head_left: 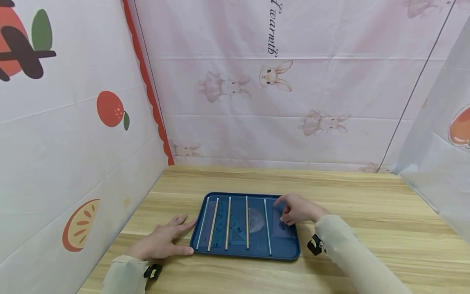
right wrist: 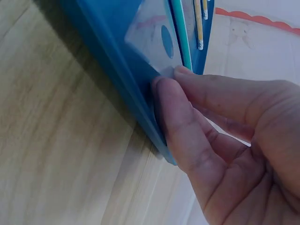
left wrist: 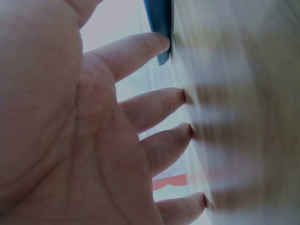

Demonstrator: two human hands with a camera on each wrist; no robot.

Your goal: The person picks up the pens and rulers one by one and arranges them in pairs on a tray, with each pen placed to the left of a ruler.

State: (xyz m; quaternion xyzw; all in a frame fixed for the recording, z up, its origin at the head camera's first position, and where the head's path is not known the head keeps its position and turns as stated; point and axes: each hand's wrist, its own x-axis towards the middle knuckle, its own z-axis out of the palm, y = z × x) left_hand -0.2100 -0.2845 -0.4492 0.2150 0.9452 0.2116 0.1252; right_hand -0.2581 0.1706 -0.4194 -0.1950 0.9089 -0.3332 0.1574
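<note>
My right hand (head_left: 296, 209) is over the right end of a blue tray (head_left: 246, 256). Its thumb and index finger pinch the edge of a clear plastic set square (right wrist: 151, 33) with a round hole, close to the tray's rim. Flat on the table beside the tray's left end lies my left hand (head_left: 165, 241), fingers spread. Its thumb reaches the front left corner, and the fingertips (left wrist: 176, 96) rest on the wood. Teal and gold pencils (head_left: 247, 224) stand apart in a row across the tray, with a clear protractor (head_left: 257, 221) and a bluish set square (head_left: 238, 232) between them.
A clear ruler (head_left: 220, 220) lies among the pencils at the tray's left. The wooden table (head_left: 374, 212) runs back to printed cloth walls (head_left: 227, 134) behind and at both sides. Each wrist carries a small black device (head_left: 152, 271).
</note>
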